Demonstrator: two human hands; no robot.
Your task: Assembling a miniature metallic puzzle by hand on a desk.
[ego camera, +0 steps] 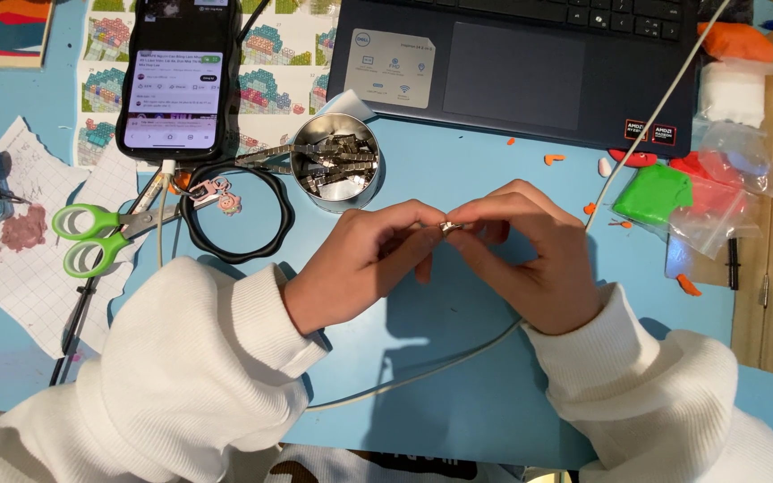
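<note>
My left hand [364,259] and my right hand [530,255] meet over the blue table [458,394], both in white knit sleeves. Their fingertips pinch one small shiny metal piece [448,227] between them. Just behind the hands stands a round silver tin [335,163] filled with several similar metal pieces; a strip of them hangs over its left rim.
A dark laptop [512,63] lies at the back, a phone [176,76] on a printed sheet at back left. Green-handled scissors [91,237], a black ring-shaped cord [236,213], a white cable [440,362], and bags of green and red clay [664,192] surround the hands.
</note>
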